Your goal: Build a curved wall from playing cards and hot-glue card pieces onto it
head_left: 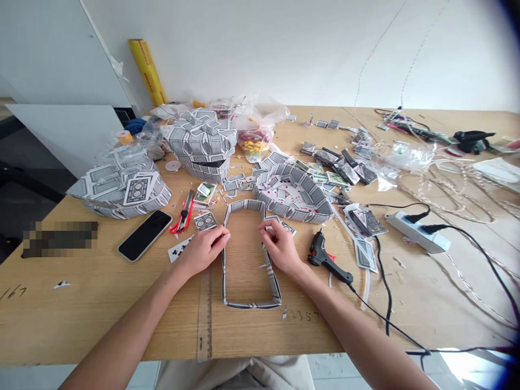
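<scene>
On the table (101, 281) between the left hand (205, 249) and the right hand (280, 246), the card frame (252, 305) lay lengthwise away from the body, about equally near both, each thumb and forefinger pressed together beside its long walls, whether pinching them I couldn't tell.

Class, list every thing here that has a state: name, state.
Grey-edged rectangular phone, screen dark
Black plastic glue gun, lying down, corded
White power strip, two black plugs in
Grey card-patterned box, lid ajar
Grey card-walled tray, open, cards inside
Narrow card-walled frame, open-centred
Red utility knife, blade unclear
</scene>
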The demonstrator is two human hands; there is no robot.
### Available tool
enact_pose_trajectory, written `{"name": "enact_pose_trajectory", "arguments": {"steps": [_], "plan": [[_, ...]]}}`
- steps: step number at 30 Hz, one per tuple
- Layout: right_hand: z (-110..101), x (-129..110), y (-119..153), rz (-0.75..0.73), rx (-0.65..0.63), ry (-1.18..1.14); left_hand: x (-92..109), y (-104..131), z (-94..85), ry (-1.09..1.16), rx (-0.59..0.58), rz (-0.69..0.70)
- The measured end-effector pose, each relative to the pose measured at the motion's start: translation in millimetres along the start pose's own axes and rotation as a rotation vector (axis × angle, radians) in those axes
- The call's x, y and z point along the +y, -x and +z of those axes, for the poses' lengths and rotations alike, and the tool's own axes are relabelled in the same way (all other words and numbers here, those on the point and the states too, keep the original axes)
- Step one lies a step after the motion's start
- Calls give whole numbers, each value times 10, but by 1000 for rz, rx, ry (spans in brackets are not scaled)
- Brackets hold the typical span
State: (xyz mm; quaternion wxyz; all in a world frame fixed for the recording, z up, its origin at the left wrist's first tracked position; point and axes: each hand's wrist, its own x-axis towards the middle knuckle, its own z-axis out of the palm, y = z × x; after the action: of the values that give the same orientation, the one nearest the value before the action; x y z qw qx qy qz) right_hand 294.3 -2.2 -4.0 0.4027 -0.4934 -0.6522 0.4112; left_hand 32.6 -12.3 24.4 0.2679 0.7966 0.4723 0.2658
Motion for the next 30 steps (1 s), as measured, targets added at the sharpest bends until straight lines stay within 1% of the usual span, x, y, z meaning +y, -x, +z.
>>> {"name": "enact_pose_trajectory", "arguments": {"steps": [5,10,13,15,16,19,20,21,23,25,27,30], "plan": [[2,17,1,-3,7,-2,-16,8,3,6,1,-1],[3,44,2,17,8,1,-30,27,47,-9,16,19],[-3,45,4,24,2,-11,-74,35,0,-77,72,42],[-9,41,5,24,-4,-13,-123,44,-139,-162,186,43],[-13,39,5,22,-4,-12,-150,54,-246,-206,278,28],[-20,37,2,10,-1,-2,-234,114,-667,-364,612,-97],[-22,39,0,5,1,1,-265,145,-818,-436,686,-146],[-24,42,-1,-1,4,3,-298,181,-961,-511,714,-171],[-24,50,-4,-7,6,6,-379,265,-1205,-669,677,-183],[-23,59,-6,-11,8,10,-480,352,-1379,-761,610,-183],[-19,69,-8,-19,10,19,-591,424,-1490,-801,523,-166],[-10,87,-13,-37,16,30,-726,480,-1583,-806,403,-131]]}}
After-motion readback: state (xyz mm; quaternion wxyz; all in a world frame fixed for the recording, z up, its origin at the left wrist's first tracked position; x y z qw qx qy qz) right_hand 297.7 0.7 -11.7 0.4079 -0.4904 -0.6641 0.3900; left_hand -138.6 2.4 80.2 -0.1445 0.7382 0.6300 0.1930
